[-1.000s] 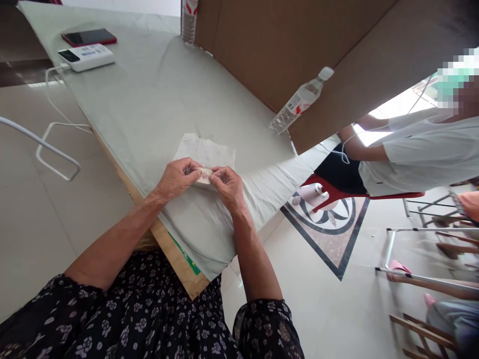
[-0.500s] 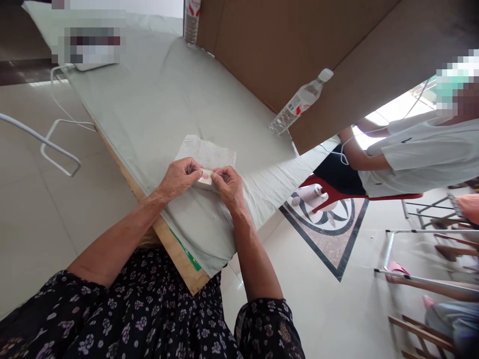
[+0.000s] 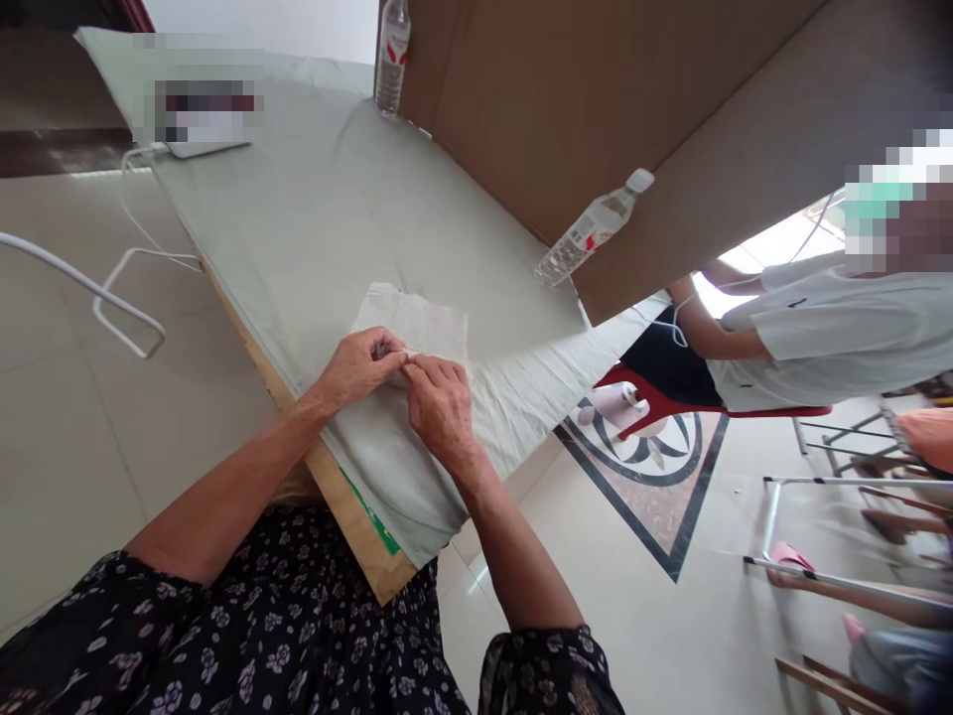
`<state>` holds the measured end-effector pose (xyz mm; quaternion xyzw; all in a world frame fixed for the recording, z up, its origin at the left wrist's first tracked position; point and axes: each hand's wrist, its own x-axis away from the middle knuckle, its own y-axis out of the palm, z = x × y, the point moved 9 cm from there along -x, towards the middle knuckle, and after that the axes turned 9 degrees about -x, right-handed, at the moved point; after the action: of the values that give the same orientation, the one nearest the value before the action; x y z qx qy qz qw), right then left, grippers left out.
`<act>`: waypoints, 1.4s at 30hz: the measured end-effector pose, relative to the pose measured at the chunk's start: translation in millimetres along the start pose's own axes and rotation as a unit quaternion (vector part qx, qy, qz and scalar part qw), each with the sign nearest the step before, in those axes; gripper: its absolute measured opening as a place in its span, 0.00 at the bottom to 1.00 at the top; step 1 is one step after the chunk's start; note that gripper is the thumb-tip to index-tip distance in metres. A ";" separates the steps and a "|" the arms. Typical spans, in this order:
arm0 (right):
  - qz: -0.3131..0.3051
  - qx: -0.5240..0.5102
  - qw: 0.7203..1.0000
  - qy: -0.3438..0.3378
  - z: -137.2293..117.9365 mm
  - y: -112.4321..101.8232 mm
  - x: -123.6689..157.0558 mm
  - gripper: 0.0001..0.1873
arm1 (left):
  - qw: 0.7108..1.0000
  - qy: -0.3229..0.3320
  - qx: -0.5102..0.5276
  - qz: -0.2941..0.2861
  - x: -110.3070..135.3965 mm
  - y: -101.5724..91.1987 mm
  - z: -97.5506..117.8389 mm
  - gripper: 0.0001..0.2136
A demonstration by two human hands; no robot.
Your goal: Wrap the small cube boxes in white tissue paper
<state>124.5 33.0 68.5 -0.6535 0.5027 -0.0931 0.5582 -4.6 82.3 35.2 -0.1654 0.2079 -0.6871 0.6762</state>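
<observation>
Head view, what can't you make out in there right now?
All in the head view:
What the fingers of the left hand and right hand may hold: hidden by the hands.
Near part of the white sheet: covered by the hands.
White item at upper left: blurred into blocks.
Top of the far bottle: cut off by the top edge.
Hands of the other person: behind the cardboard.

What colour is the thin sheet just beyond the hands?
The thin sheet is off-white, seen best in the head view.
</observation>
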 end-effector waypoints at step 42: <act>-0.141 0.030 0.990 0.004 3.6 15.5 -32.7 0.18 | 0.987 -0.149 0.057 -0.024 -11.7 -8.0 -9.5 0.09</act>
<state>102.8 62.1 68.7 -0.7003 0.4047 -0.1885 0.5570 -16.0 94.6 31.8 -0.2322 0.0615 -0.6818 0.6910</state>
